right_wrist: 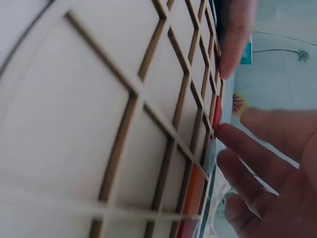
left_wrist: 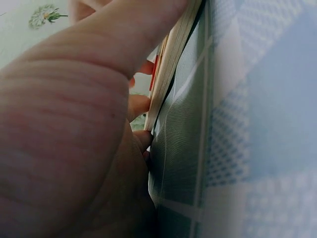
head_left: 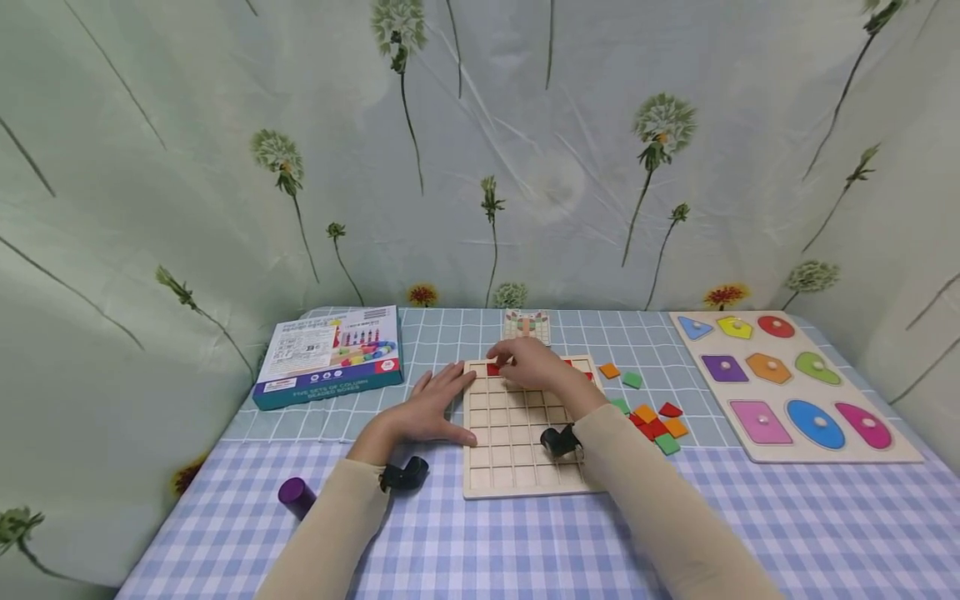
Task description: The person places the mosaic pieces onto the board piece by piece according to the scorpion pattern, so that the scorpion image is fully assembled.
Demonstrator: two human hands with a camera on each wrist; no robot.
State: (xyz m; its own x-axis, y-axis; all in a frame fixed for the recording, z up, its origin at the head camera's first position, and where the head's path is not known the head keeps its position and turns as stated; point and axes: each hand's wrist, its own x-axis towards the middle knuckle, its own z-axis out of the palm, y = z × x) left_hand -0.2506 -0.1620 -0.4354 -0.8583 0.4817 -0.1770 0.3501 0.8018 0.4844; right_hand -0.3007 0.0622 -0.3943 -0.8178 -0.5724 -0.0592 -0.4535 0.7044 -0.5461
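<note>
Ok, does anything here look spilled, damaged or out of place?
Nothing looks spilled or damaged. Slightly untidy: the loose colored tiles right of the grid board lie jumbled at mixed angles. The purple cylinder stands out mildly too, alone to the board's left.

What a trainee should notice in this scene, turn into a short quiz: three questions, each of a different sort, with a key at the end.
1. True or false: the left hand touches the left edge of the grid board.

2. Multiple choice: what colour is the tile at the fingertips of the right hand?
a) green
b) red
c) orange

3. Fill in the blank: in the head view, the loose tiles lie between the grid board and the ____.

Key:
1. True.
2. b) red.
3. Shape puzzle.
</note>
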